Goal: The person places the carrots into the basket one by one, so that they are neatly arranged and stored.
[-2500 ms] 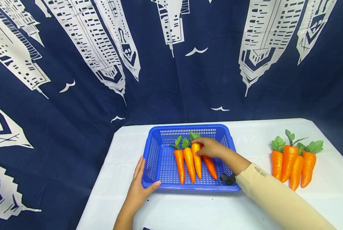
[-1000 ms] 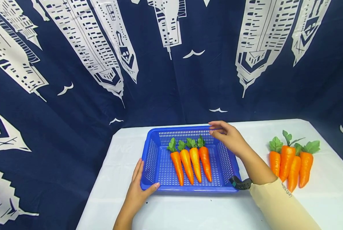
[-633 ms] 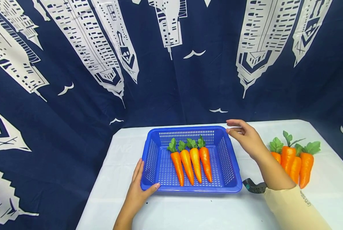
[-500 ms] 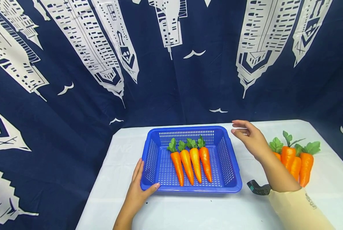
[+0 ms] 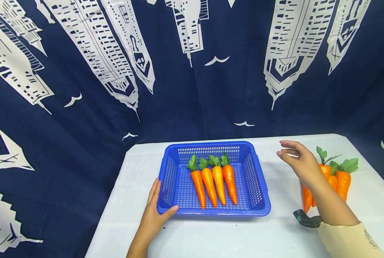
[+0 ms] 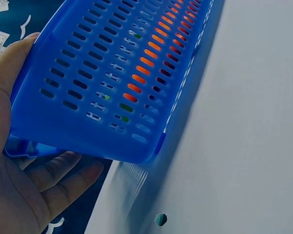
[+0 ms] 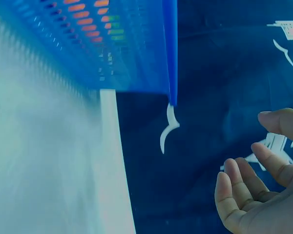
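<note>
My left hand [image 5: 154, 208] rests at the near left corner of a blue plastic basket [image 5: 211, 213], thumb on the front rim and straight fingers along the left side. In the left wrist view, the thumb lies at the rim of the slotted wall [image 6: 88, 87], with the other fingers beyond the corner. Several orange carrots [image 5: 218, 182] with green leaves lie side by side inside. To the basket's right, my right hand [image 5: 302, 163] hovers with loosely bent fingers, holding nothing. It partly hides a second group of carrots [image 5: 342, 184] on the table.
The basket and the loose carrots are on a white-covered table [image 5: 204, 236]. Behind the table hangs a dark blue curtain [image 5: 179, 107] printed with white buildings and birds. A black strap device [image 5: 307, 219] is on the right wrist.
My right hand has let go of a carrot in the basket, risen and moved right beyond the rim towards the other carrots. The basket carrots now lie in an even row. My left hand stays put.
</note>
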Demonstrator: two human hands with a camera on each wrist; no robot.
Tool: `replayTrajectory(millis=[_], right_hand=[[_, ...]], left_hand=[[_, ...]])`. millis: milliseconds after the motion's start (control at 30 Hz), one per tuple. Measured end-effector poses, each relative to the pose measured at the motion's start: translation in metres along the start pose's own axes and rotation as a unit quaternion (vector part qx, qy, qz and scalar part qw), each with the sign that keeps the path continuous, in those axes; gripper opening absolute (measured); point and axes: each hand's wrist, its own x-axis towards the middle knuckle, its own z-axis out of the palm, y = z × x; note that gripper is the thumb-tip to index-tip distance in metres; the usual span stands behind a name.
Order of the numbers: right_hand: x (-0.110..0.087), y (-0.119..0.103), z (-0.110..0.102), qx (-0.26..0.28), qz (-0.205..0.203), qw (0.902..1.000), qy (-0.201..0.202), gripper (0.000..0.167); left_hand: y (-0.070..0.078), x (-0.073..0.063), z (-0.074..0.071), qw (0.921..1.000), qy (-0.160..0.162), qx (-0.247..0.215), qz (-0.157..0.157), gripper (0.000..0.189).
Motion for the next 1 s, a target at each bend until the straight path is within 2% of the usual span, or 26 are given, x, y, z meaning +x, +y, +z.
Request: replayTrajectory(millis=[267,633,767,1000], right_hand=[[-0.011,0.024,-0.027,-0.045,0.049,0.9976,0.019,0.069],[-0.029,0.051,-0.051,-0.049,0.113,0.9913,0.046,0.077],[-0.035,0.062,-0.054,-0.056,0.121,0.9894,0.056,0.077],[-0.037,0.080,-0.057,-0.088,0.118,0.9856,0.083,0.070]], left_hand=[[0.000,0.000,-0.001,1.0000,-0.001,0.003,-0.002,0.108],[0.000,0.000,-0.002,1.0000,-0.001,0.003,-0.003,0.108],[0.000,0.000,-0.002,1.0000,-0.001,-0.002,-0.001,0.108],[0.000,0.000,-0.001,1.0000,0.000,-0.003,0.002,0.107]])
